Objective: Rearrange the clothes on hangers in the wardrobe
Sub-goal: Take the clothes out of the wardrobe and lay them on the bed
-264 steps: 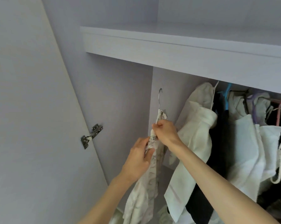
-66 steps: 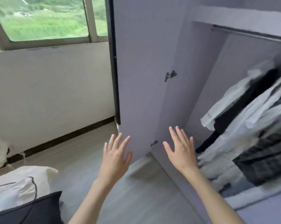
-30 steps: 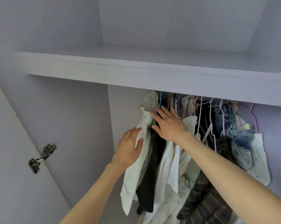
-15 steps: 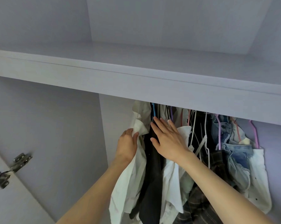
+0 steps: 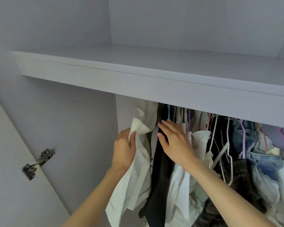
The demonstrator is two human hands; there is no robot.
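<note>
Shelf [image 5: 154,82] hides the rail; left hand [image 5: 124,149] grips the white shirt [image 5: 138,174] at centre, right hand [image 5: 175,141] lies flat, fingers straight, on the black garment [image 5: 159,177] beside it.

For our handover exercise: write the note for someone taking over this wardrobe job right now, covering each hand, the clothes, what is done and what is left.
Left hand: grips the white garment at the left end of the row.
Right hand: open, flat fingers pressing the black garment and the white ones beside it.
Clothes: all hang bunched under the shelf; jeans are on pink hangers at the right. The rail is hidden.
Done: a gap is opening between white and black.
Left: spacing and ordering the row.
</note>
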